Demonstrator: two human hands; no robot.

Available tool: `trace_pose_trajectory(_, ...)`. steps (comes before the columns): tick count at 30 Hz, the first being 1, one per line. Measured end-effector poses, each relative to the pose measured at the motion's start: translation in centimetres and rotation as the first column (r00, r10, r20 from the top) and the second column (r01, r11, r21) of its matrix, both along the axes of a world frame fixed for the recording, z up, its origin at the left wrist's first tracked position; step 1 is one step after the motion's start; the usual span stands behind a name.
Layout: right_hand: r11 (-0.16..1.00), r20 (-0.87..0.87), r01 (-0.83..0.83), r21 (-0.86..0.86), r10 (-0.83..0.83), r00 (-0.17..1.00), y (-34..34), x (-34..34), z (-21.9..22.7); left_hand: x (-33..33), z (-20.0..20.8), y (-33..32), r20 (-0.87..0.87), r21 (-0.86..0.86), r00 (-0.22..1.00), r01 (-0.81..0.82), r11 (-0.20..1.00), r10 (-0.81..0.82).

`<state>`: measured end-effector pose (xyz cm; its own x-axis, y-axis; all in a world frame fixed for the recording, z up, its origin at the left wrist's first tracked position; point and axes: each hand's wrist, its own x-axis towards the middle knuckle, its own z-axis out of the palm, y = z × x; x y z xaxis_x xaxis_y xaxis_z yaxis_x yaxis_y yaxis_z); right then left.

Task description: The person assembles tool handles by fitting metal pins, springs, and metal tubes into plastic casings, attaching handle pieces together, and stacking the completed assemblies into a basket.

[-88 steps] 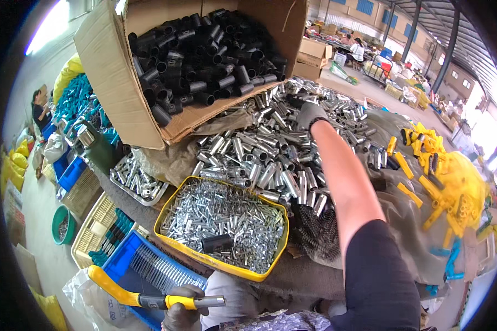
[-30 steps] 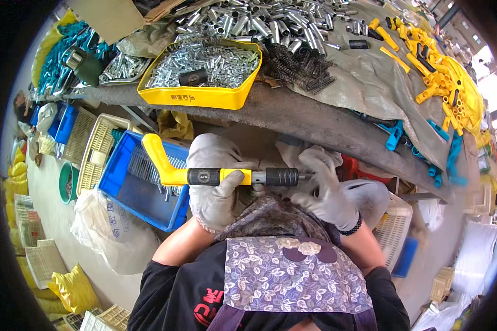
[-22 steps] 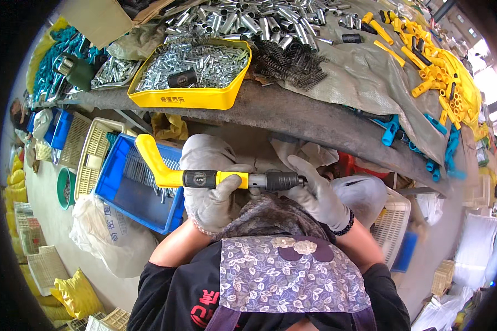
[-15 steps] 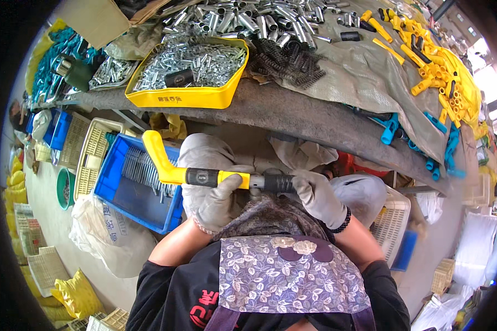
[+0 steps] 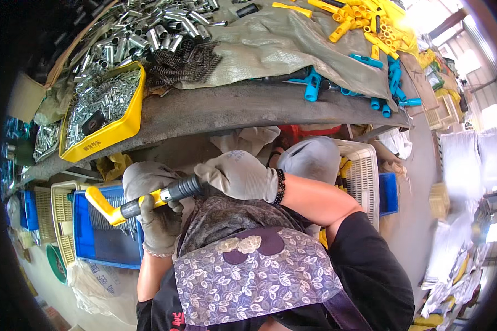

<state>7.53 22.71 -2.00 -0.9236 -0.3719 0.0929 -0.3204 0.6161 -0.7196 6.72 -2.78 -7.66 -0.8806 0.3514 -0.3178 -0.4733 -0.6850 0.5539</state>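
from here, with the worker's lap [image 5: 218, 223] as centre, the yellow tool [image 5: 180, 190] fills nine and the table edge [image 5: 221, 106] bars twelve. beyond, a hand could pass over grey cloth [image 5: 259, 41] at half past twelve, between dark springs [image 5: 188, 62] before twelve and teal handles [image 5: 312, 87] at one. a yellow tray [image 5: 128, 117] rises at ten.

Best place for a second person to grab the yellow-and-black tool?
Likely its yellow handle, coming from the wearer's left: it angles off and sticks out free there, while the left hand grips mid-length and the right hand the other end.
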Motion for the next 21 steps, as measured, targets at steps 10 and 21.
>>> trace_pose_trajectory(10, 0.958, 0.074, 0.157, -0.239, -0.143, 0.987, -0.1, 1.0, -0.6, 0.0, 1.2, 1.0, -0.159, -0.154, 0.986, -0.068, 0.986, 0.043)
trace_pose_trajectory(21, 0.919, -0.128, 0.064, -0.39, -0.122, 0.984, -0.1, 3.3, -3.4, 0.3, 6.3, 3.4, -0.235, -0.22, 0.972, -0.057, 0.974, 0.003)
